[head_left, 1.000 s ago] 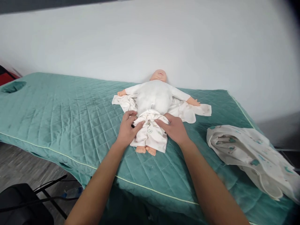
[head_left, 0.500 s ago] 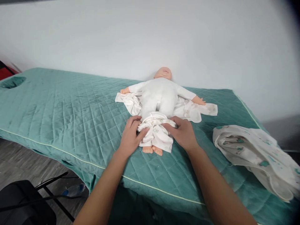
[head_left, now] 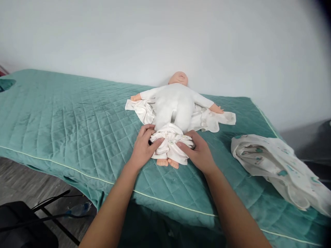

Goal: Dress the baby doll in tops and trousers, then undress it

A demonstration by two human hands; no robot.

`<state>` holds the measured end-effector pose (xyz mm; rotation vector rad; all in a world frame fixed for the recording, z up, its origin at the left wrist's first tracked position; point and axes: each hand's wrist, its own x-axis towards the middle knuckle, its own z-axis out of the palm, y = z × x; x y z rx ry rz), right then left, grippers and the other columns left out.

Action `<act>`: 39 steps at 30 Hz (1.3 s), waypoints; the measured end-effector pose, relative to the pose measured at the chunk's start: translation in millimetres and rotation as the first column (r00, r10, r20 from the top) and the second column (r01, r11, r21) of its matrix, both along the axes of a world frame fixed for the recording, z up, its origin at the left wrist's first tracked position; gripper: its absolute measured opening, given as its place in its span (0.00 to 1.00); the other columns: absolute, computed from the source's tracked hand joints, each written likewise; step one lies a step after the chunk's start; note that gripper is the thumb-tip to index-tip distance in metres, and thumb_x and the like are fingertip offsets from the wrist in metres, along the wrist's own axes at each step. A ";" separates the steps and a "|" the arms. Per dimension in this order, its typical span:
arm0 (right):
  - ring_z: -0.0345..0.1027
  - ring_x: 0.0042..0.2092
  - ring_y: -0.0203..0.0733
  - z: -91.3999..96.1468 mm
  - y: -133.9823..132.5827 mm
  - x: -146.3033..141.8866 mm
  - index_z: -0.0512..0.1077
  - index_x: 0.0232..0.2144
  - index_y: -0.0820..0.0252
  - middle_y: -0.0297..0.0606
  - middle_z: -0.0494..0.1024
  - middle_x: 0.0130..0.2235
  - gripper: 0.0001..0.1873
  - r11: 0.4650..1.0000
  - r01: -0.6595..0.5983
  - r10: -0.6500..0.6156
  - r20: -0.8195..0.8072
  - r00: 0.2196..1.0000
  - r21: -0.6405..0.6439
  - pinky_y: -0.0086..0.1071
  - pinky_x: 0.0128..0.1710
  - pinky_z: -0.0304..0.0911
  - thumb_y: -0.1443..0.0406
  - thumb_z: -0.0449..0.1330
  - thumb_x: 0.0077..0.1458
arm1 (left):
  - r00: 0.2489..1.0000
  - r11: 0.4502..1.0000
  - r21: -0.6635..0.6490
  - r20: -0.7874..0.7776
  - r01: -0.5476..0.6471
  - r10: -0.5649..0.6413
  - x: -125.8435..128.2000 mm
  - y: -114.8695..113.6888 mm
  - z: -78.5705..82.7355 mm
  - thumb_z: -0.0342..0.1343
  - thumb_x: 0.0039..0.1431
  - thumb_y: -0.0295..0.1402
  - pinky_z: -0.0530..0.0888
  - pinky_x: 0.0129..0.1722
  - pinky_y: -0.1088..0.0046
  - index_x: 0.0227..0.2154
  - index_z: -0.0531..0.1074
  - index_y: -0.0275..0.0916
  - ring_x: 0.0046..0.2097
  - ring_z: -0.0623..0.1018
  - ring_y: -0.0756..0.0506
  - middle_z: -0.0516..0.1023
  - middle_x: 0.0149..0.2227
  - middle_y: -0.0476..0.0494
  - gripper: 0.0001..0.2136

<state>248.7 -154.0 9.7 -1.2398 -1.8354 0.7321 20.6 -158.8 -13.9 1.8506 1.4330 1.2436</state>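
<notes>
A baby doll (head_left: 173, 103) with a white cloth body lies on its back on the green quilted table (head_left: 77, 117), head toward the wall. Small white printed trousers (head_left: 170, 146) are bunched low around its legs, with two bare feet poking out below. My left hand (head_left: 143, 148) grips the trousers' bunched waistband on the left side. On the other side my right hand (head_left: 198, 151) holds the same waistband. Under the doll's arms an open white garment (head_left: 207, 120) is spread flat.
A crumpled white cloth with teal prints (head_left: 274, 168) lies on the table at the right. The table's near edge (head_left: 160, 201) runs under my forearms. Below left stand a black object and cables (head_left: 31, 224) on a wooden floor. A plain wall is behind.
Both hands have drawn the trousers' waistband down the doll's legs toward the feet, so more of the white thighs shows and the fabric is more bunched. The view has shifted slightly.
</notes>
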 end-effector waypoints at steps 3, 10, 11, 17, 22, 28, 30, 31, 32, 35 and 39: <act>0.67 0.37 0.41 -0.9 1.1 0.2 0.71 0.35 0.57 0.34 0.73 0.34 0.13 0.999 0.021 -0.022 -0.012 1.000 -0.032 0.34 0.39 0.62 0.54 0.65 0.58 | 1.000 1.000 -0.010 -0.024 -0.007 0.006 1.3 -5.3 0.6 0.56 0.65 0.43 0.67 0.62 0.60 0.37 0.70 0.39 0.60 0.70 0.40 0.67 0.55 0.37 0.11; 0.68 0.35 0.40 -0.7 2.4 0.2 0.74 0.35 0.58 0.34 0.77 0.34 0.13 0.995 0.084 -0.085 -0.016 0.996 -0.057 0.33 0.36 0.62 0.55 0.66 0.56 | 0.995 0.994 -0.044 0.012 0.099 -0.099 -1.4 -33.3 -1.4 0.59 0.61 0.50 0.66 0.64 0.55 0.41 0.68 0.39 0.65 0.65 0.36 0.61 0.60 0.33 0.19; 0.68 0.34 0.40 -0.3 2.2 0.0 0.75 0.36 0.58 0.34 0.78 0.33 0.14 0.993 0.100 -0.101 -0.011 0.995 -0.056 0.33 0.36 0.62 0.54 0.66 0.56 | 0.991 0.990 -0.049 0.015 0.136 -0.135 -3.0 -35.3 -2.8 0.62 0.57 0.52 0.66 0.65 0.53 0.46 0.67 0.39 0.66 0.64 0.34 0.59 0.62 0.32 0.24; 0.66 0.32 0.38 0.8 1.3 -0.1 0.76 0.36 0.59 0.32 0.77 0.30 0.14 0.988 0.137 -0.136 0.009 0.991 -0.066 0.31 0.32 0.60 0.54 0.66 0.55 | 0.975 0.973 0.074 -0.069 0.217 -0.212 -3.6 -35.0 -16.0 0.73 0.34 0.57 0.62 0.67 0.43 0.60 0.57 0.40 0.70 0.58 0.27 0.55 0.67 0.26 0.52; 0.62 0.28 0.35 3.7 -6.7 -0.4 0.73 0.30 0.59 0.30 0.71 0.26 0.16 0.993 0.072 -0.070 0.026 0.997 -0.098 0.30 0.28 0.56 0.52 0.65 0.56 | 0.984 0.979 0.164 -0.151 0.122 -0.098 4.2 -36.3 -19.0 0.75 0.39 0.48 0.66 0.64 0.43 0.58 0.57 0.40 0.68 0.63 0.29 0.59 0.65 0.26 0.46; 0.67 0.32 0.40 6.8 -28.2 -1.8 0.74 0.31 0.58 0.33 0.75 0.28 0.17 0.996 0.035 -0.032 0.035 0.999 -0.088 0.34 0.34 0.62 0.51 0.62 0.58 | 0.982 0.987 0.120 -0.170 0.105 -0.084 3.2 -37.6 -14.3 0.73 0.43 0.48 0.70 0.63 0.46 0.53 0.60 0.40 0.67 0.65 0.31 0.60 0.64 0.28 0.38; 0.71 0.37 0.45 4.5 -34.9 -0.7 0.75 0.37 0.57 0.36 0.78 0.34 0.18 0.995 0.002 0.002 0.039 0.999 -0.104 0.37 0.38 0.65 0.50 0.64 0.56 | 0.982 0.990 0.102 -0.172 0.096 -0.077 2.6 -37.4 -13.8 0.73 0.43 0.48 0.70 0.63 0.47 0.52 0.61 0.40 0.67 0.65 0.31 0.60 0.64 0.29 0.38; 0.72 0.41 0.48 2.7 -37.8 -0.1 0.74 0.42 0.57 0.39 0.79 0.38 0.22 0.995 -0.016 0.021 0.042 0.999 -0.101 0.39 0.42 0.67 0.49 0.66 0.53 | 0.983 0.991 0.093 -0.169 0.092 -0.075 2.6 -37.4 -13.6 0.73 0.43 0.48 0.70 0.63 0.47 0.52 0.61 0.40 0.67 0.65 0.31 0.60 0.64 0.29 0.37; 0.73 0.45 0.51 0.7 -40.5 0.4 0.73 0.46 0.57 0.41 0.79 0.43 0.27 0.996 -0.034 0.038 0.047 0.998 -0.084 0.42 0.45 0.68 0.47 0.68 0.50 | 0.983 0.992 0.085 -0.166 0.090 -0.075 2.7 -37.5 -13.5 0.73 0.44 0.48 0.70 0.63 0.47 0.51 0.62 0.39 0.67 0.65 0.31 0.59 0.64 0.30 0.37; 0.70 0.55 0.59 -5.4 -46.1 0.4 0.70 0.52 0.56 0.47 0.77 0.52 0.39 0.998 -0.066 0.063 0.094 0.994 0.024 0.51 0.55 0.65 0.45 0.73 0.42 | 0.986 0.994 0.072 -0.151 0.084 -0.073 3.4 -37.7 -12.6 0.73 0.45 0.45 0.70 0.63 0.49 0.51 0.62 0.39 0.66 0.67 0.33 0.59 0.64 0.31 0.34; 0.71 0.54 0.60 -10.2 -47.4 -2.1 0.70 0.51 0.55 0.46 0.78 0.50 0.33 0.993 -0.048 0.028 0.171 0.985 0.109 0.53 0.56 0.65 0.49 0.72 0.46 | 0.990 0.994 0.073 -0.125 0.079 -0.069 4.1 -37.7 -11.0 0.72 0.45 0.46 0.71 0.62 0.50 0.49 0.64 0.39 0.65 0.68 0.33 0.60 0.63 0.31 0.33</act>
